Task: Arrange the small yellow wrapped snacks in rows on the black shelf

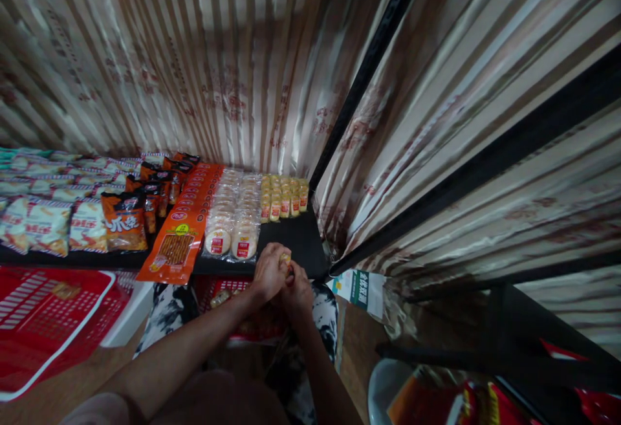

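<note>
My left hand [269, 271] and my right hand [298, 292] meet at the front edge of the black shelf [298, 240]. Between them is a small yellow wrapped snack [285, 258], mostly covered by my closed fingers. Just beyond, rows of small yellow wrapped snacks [284, 198] stand at the shelf's right end. To their left lie two columns of round white crackers in clear wrappers [230, 237]. Below my wrists, a red basket [206, 292] on my lap holds more wrapped snacks, partly hidden by my arms.
Further left on the shelf are overlapping orange snack packets [179, 244], brown-orange bags [123, 221] and white chip bags [46, 228]. A larger red basket [92, 321] stands at lower left. Black metal bars [373, 63] and a striped curtain [242, 56] enclose the shelf. A pale tub [381, 386] sits lower right.
</note>
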{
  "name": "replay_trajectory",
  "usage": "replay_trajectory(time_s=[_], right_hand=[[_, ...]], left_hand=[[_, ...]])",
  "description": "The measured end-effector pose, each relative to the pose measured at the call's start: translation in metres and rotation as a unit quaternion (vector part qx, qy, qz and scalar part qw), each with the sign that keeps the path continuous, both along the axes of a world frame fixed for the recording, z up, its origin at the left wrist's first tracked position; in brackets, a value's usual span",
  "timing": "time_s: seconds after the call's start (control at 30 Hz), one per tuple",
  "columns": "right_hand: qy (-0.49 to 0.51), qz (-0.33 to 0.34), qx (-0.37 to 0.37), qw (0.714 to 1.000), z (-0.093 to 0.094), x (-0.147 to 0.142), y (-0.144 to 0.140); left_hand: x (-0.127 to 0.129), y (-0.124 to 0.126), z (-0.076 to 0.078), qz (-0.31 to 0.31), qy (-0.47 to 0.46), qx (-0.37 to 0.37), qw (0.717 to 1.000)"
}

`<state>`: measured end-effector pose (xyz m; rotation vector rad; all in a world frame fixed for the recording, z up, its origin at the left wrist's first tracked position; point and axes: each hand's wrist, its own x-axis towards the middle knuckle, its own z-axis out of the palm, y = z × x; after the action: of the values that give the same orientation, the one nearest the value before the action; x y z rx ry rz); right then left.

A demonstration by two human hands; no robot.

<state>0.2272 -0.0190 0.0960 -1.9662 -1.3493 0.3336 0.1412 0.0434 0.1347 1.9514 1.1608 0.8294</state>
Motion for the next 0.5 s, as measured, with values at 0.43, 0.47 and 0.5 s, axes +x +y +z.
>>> replay_trajectory(time_s=[0.43, 0.47, 0.5], right_hand=[[0.04, -0.009, 0.023, 0.999, -0.002, 0.002, 0.039], [0.041, -0.005, 0.025, 0.999, -0.002, 0.001, 0.043], [0.041, -0.002, 0.027, 0.999, -0.002, 0.0, 0.048]], left_hand=[[0.004, 0.004, -0.015, 0.047, -0.01, 0.003, 0.999], [0.004, 0.004, -0.014, 0.049, -0.009, 0.006, 0.999], [0.003, 0.004, -0.013, 0.05, -0.007, 0.008, 0.999]])
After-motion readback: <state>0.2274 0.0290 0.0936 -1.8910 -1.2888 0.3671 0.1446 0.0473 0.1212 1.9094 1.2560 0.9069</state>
